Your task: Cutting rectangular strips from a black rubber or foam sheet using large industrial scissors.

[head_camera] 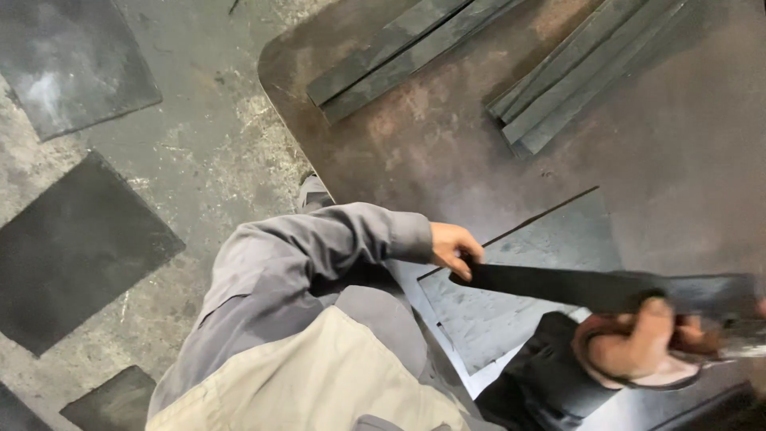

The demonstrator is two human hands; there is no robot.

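A rust-brown steel table (654, 183) fills the upper right. On it, near its front edge, lies a grey sheet (550, 239). Just above that sheet a dark metal strip (582, 286) runs crosswise. The left hand (455, 249) pinches the strip's left end; the right hand (638, 343) is closed around its right part. Two stacks of grey strips (558, 88) lie at the table's far side.

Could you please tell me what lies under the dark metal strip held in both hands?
Under the dark metal strip lies a grey sheet on the rusty table. The sheet's part beneath the strip is covered.
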